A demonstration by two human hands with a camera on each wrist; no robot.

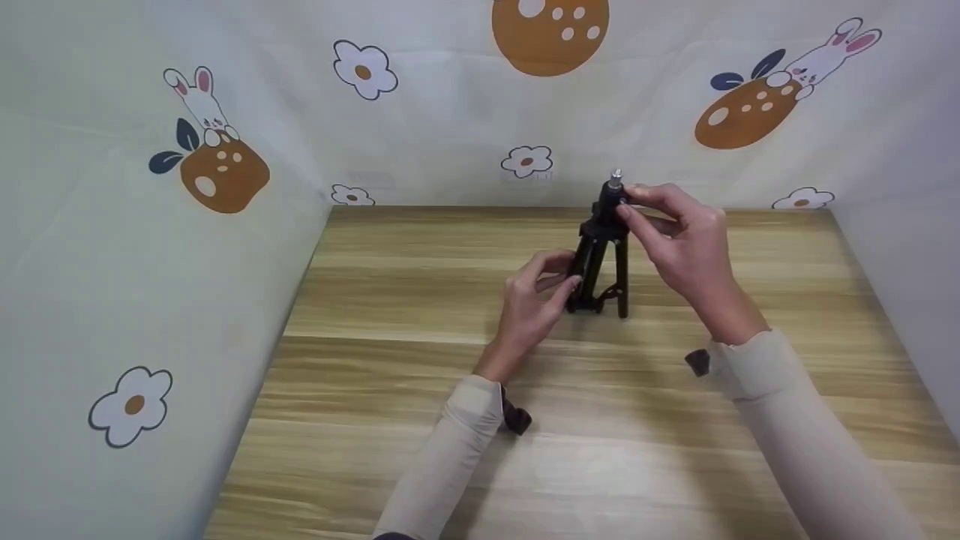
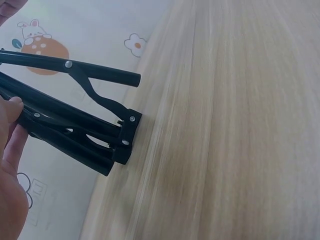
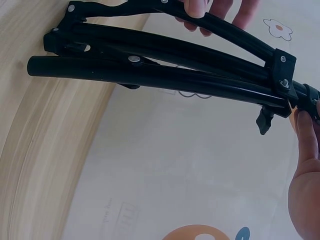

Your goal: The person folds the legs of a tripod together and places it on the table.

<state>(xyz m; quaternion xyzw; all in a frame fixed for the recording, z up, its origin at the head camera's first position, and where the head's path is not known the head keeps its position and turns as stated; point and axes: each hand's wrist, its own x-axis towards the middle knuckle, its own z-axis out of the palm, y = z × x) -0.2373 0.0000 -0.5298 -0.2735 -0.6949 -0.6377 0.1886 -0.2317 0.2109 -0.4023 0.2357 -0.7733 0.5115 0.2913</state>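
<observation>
A small black tripod stand (image 1: 622,274) is held upright over the table, its legs close together. A silver metal tip (image 1: 616,178) tops its centre column. With thumb and fingers, my left hand (image 1: 531,304) grips a leg on the left side. My right hand (image 1: 686,244) pinches the collar near the top of the column. In the left wrist view, one leg tube (image 2: 107,73) stands slightly apart, joined by a curved brace (image 2: 92,92) to the bottom bracket (image 2: 129,137). A dark thumbscrew (image 3: 264,121) sticks out below the upper bracket. Whether the feet touch the table cannot be told.
The wood-grain table (image 1: 375,390) runs back to a pale curtain (image 1: 435,135) printed with rabbits, oranges and flowers. More pale cloth walls stand at left and right. Dark pieces (image 1: 516,417) hang at both sleeve cuffs.
</observation>
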